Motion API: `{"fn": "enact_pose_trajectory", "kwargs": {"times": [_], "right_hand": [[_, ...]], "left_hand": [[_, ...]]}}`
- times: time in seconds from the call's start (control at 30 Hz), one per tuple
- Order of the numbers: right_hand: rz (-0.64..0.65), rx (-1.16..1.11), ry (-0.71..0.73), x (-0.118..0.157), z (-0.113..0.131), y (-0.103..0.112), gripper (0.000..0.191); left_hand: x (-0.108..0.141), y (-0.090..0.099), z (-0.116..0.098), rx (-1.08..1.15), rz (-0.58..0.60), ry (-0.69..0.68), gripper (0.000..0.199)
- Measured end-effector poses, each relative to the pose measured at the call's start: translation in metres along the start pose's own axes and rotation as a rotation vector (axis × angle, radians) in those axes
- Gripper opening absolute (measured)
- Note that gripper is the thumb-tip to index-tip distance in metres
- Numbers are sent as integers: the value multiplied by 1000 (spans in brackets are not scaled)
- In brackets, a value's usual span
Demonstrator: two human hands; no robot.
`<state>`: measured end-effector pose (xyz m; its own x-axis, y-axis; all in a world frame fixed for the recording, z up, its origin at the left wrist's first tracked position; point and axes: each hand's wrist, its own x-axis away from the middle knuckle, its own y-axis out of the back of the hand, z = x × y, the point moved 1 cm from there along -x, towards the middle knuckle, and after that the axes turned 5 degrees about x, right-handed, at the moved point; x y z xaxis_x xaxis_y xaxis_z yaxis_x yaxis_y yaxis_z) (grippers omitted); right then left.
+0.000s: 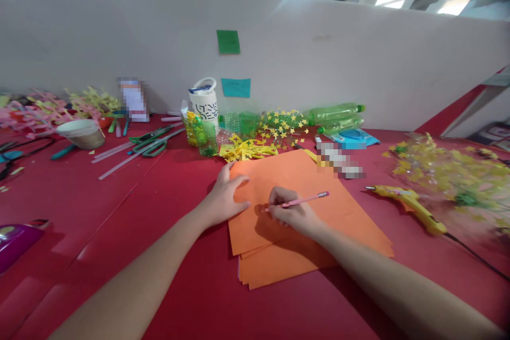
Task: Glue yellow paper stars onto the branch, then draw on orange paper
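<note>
Several sheets of orange paper (295, 180) lie stacked and slightly fanned on the red table. In my right hand (292, 212) is a pink pencil (306, 200), gripped near its lower end, its tip at the top sheet and its eraser end pointing right. My left hand (227, 196) rests on the left edge of the paper, fingers spread apart. Just beyond the sheets sits a bunch of yellow strips (251, 150). Any drawn line near the pencil tip is too faint to make out.
A yellow glue gun (414, 207) with a black cord lies right of the paper, near yellow star decorations (434, 164). Behind stand green plastic bottles (338, 114) and a white tumbler (204, 103). Green-handled scissors (153, 143) and a white cup (82, 133) are at left.
</note>
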<state>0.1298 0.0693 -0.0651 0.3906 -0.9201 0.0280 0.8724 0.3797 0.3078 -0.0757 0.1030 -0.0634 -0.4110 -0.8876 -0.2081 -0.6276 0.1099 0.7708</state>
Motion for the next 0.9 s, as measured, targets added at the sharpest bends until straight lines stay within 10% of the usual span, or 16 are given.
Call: {"fn": "enact_pose_trajectory", "kwargs": {"times": [0.9], "right_hand": [[-53,40,-12,-1,2,-3,10]], "left_hand": [[0,-1,1,-18,33,6,49]]}}
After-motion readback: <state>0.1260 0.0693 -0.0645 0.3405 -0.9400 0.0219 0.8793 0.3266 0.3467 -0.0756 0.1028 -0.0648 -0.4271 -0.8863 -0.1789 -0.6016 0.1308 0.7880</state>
